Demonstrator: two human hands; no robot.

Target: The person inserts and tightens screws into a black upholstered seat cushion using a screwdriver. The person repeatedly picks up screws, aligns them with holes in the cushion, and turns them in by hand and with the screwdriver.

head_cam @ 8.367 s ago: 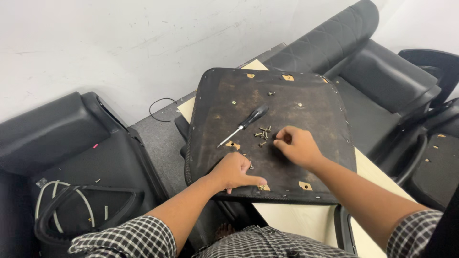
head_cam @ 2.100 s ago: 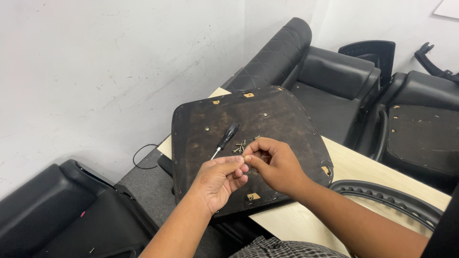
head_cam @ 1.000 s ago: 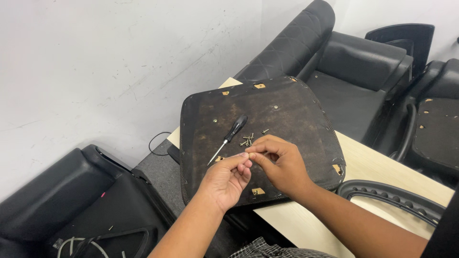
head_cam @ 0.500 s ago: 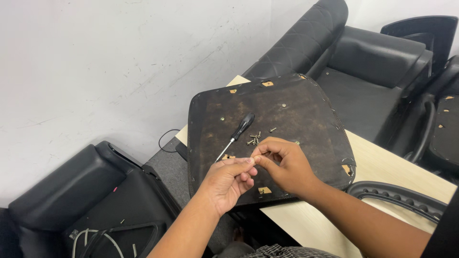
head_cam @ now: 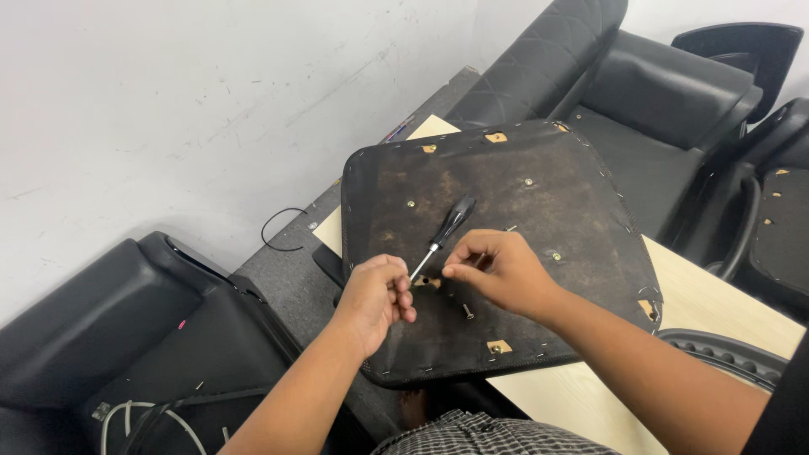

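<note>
A dark, worn chair seat base lies underside up on a light wooden table. A black-handled screwdriver rests on it, tip pointing at my hands. My left hand is curled shut beside the tip, seemingly around small screws that I cannot see clearly. My right hand sits just to its right, thumb and forefinger pinched on a small screw. One loose screw lies on the base below my right hand. Brass brackets dot the base's edges.
Black chair parts surround the table: a seat shell with white cable at lower left, a quilted backrest and a seat at the back, and an armrest at lower right. A black cable lies by the white wall.
My hands stay pinched together near the screwdriver tip, and have separated slightly. A loose screw now shows on the base below my right hand. The view has shifted a little.
</note>
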